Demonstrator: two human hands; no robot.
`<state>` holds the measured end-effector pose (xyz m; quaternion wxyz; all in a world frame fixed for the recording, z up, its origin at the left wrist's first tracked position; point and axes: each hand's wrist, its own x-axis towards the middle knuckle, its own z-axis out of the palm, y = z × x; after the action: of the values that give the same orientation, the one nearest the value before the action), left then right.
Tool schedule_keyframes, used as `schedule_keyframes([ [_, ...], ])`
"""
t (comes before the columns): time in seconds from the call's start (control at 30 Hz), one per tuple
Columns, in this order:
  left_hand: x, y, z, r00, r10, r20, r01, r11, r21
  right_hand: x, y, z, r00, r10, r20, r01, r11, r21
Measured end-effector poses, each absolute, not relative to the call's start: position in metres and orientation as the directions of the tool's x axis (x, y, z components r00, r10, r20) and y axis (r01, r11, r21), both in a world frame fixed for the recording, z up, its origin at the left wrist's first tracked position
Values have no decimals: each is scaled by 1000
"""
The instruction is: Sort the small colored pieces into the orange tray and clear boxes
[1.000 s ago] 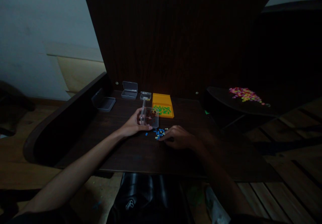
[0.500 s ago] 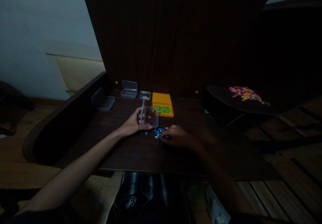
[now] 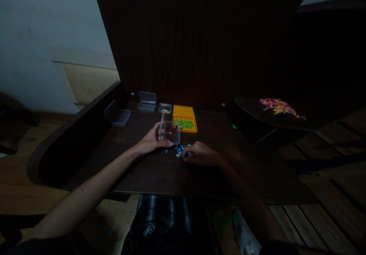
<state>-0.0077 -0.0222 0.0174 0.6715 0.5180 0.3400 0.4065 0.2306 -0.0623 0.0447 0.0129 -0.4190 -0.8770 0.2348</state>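
My left hand grips a clear plastic box by its left side, with the lid standing up on that side. Some small brown pieces lie inside it. Just in front of the box is a little pile of blue and pale bricks on the dark desk. My right hand rests at the right edge of this pile, its fingers curled down among the bricks. Whether a brick is between those fingertips is too dark to make out.
Behind the box lies an open yellow case with green pieces. Open clear boxes stand at the back left, back middle and left. A heap of pink and yellow pieces sits on the right shelf.
The fingers of my right hand have shifted slightly at the brick pile. My left hand and the clear box have stayed nearly still.
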Motion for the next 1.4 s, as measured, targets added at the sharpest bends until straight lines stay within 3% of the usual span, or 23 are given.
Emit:
schedule_keyframes([
  [0.37, -8, -21, 15, 436, 900, -1, -202, 99, 974, 228, -63, 44, -645, 743, -179, 727, 524, -444],
  [0.57, -8, -22, 16, 427, 903, -49, -165, 131, 978, 230, -63, 45, -635, 752, -174, 737, 523, -428],
  [0.8, -8, -21, 17, 436, 899, -38, -186, 132, 974, 228, -65, 41, -748, 652, -123, 623, 625, -471],
  [1.4, -9, -21, 18, 434, 901, -21, -193, 115, 974, 232, -65, 45, -648, 735, -200, 743, 552, -379],
])
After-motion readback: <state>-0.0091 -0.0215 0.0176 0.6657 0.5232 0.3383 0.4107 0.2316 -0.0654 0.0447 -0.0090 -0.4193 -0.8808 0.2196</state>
